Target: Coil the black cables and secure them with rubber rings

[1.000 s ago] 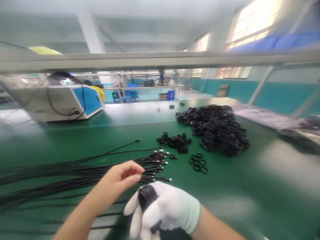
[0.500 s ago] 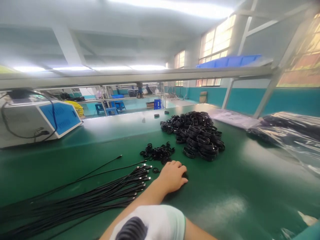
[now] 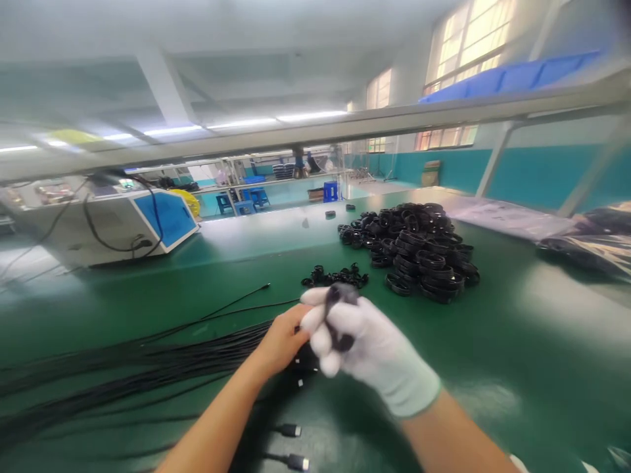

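Note:
My right hand (image 3: 374,348), in a white glove, is closed around a coiled black cable (image 3: 340,295), blurred by motion. My bare left hand (image 3: 282,341) meets its fingertips from the left. The left fingers are bent together, and what they pinch is hidden. Under and left of the hands, a bundle of long straight black cables (image 3: 197,360) lies on the green table (image 3: 493,341). Two of the cable plugs (image 3: 290,430) show near the bottom. Just beyond the hands is a small heap of curled black pieces (image 3: 340,277).
A large pile of coiled black cables (image 3: 419,253) sits right of centre. At the left stands a grey and blue machine (image 3: 148,223) with a hanging cord. A shelf beam (image 3: 315,128) crosses above the table. Plastic bags (image 3: 591,246) lie at the far right.
My gloved right hand has come up from the bottom edge with the coiled cable. My left hand has moved left to meet it. The view has shifted, so the surroundings sit further right.

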`<state>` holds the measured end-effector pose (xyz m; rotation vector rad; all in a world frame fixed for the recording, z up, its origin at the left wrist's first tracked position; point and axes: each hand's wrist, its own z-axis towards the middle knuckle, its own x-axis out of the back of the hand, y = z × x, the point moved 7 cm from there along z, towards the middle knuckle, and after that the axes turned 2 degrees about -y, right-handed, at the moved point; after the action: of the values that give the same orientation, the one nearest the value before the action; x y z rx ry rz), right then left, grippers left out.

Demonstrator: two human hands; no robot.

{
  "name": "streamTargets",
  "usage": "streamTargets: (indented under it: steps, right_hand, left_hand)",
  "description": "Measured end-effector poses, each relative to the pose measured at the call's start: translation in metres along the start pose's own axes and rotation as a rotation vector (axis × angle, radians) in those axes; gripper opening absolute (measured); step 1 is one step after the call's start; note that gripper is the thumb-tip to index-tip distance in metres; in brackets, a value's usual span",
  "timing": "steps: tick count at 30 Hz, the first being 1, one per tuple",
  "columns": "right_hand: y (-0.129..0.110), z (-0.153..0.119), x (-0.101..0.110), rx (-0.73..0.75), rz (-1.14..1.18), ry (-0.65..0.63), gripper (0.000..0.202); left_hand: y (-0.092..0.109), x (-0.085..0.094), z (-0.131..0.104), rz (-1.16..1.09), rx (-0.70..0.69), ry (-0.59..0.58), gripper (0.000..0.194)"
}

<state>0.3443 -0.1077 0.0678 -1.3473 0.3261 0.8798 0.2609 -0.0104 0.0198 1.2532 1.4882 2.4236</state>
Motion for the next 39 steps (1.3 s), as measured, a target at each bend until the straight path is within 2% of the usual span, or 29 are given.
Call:
streamTargets:
  steps: [2, 5, 10, 15, 20, 23, 25, 29, 33, 37, 39]
  right_hand:
    - [-0.030, -0.005, 0.020, 0.151, 0.002, 0.146, 0.034]
    - [-0.052, -0.008, 0.038, 0.270, 0.034, 0.153, 0.032]
    - [-0.033, 0.001, 0.050, 0.202, 0.075, 0.128, 0.033]
    - [-0.026, 0.000, 0.057, 0.191, 0.022, 0.215, 0.029]
    - [-0.025, -0.002, 0.060, 0.167, -0.094, 0.265, 0.033]
    - [-0.024, 0.000, 0.062, 0.137, -0.153, 0.324, 0.039]
    - [-0.022, 0.000, 0.064, 0.128, -0.225, 0.398, 0.041]
    - [-0.008, 0.004, 0.064, 0.084, -0.448, 0.513, 0.041]
    - [0.034, 0.016, 0.050, -0.043, -0.520, 0.424, 0.044]
    - [0.066, 0.018, 0.042, -0.072, -0.477, 0.389, 0.042]
    - [0.079, 0.015, 0.038, -0.107, -0.367, 0.332, 0.039]
  left_hand:
    - [-0.003, 0.010, -0.006, 0.057, 0.036, 0.010, 0.020]
    - [-0.006, 0.014, -0.012, 0.168, 0.086, 0.005, 0.016]
    - [-0.002, 0.000, -0.012, 0.328, 0.099, -0.046, 0.011]
    - [-0.004, -0.006, 0.002, 0.409, 0.092, -0.011, 0.013]
    - [-0.008, -0.027, 0.024, 0.319, 0.084, -0.014, 0.009]
    - [-0.006, -0.020, 0.026, 0.177, 0.127, 0.010, 0.008]
    - [-0.003, -0.007, 0.018, 0.040, 0.176, 0.015, 0.006]
    - [0.005, 0.009, -0.016, -0.290, 0.281, -0.032, 0.020]
    - [0.006, 0.004, -0.052, -0.517, 0.344, -0.006, 0.021]
    - [-0.003, -0.004, -0.074, -0.694, 0.396, 0.114, 0.015]
    - [-0.005, -0.002, -0.082, -0.709, 0.405, 0.166, 0.016]
